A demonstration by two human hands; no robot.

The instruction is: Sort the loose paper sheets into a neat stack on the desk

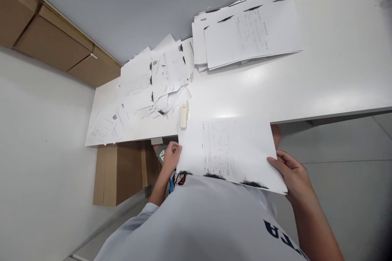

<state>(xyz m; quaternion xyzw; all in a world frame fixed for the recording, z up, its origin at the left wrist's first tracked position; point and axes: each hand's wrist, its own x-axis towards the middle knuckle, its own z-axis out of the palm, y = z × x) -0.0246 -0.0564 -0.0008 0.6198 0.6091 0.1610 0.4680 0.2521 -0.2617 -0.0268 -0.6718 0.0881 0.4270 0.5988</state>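
I hold a printed sheet of paper (229, 153) flat in front of my chest, over the near edge of the white table (321, 77). My left hand (171, 157) pinches the sheet's left edge with curled fingers. My right hand (290, 173) grips its right edge, thumb on top. The sheet has lines of small text and dark smudges along the edge nearest me.
A loose heap of papers (150, 85) covers the table's left end. A neater stack of printed sheets (248, 32) lies at the back. A small cream stapler-like object (183, 115) sits near the front edge. Cardboard boxes (121, 171) stand under the table and along the wall (45, 36).
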